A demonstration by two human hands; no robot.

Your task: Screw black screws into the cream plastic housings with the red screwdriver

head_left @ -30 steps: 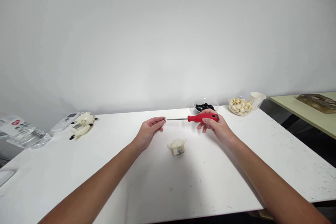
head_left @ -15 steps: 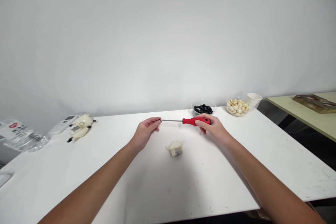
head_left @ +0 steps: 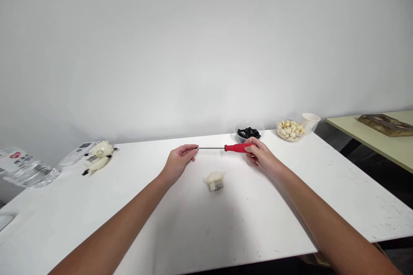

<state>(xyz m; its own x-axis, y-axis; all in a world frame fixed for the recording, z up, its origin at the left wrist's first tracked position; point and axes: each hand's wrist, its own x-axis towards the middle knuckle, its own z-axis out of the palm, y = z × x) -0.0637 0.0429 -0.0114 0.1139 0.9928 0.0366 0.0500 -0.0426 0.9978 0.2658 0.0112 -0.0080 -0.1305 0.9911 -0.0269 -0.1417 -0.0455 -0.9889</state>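
Observation:
My right hand is closed round the red handle of a screwdriver, whose metal shaft points left, level above the white table. At the shaft's tip, the fingers of my left hand are pinched together; what lies between them is too small to make out. Below the screwdriver, nearer the front, a cream-coloured part with a grey piece on it rests on the table.
At the back right stand a bowl of black pieces, a bowl of cream pieces and a white cup. On the left are a cream and black assembly, a white device and a lying bottle.
My right hand's fingers have shifted on the red handle, and the handle has turned. My left hand has stayed at the tip. The view has moved slightly.

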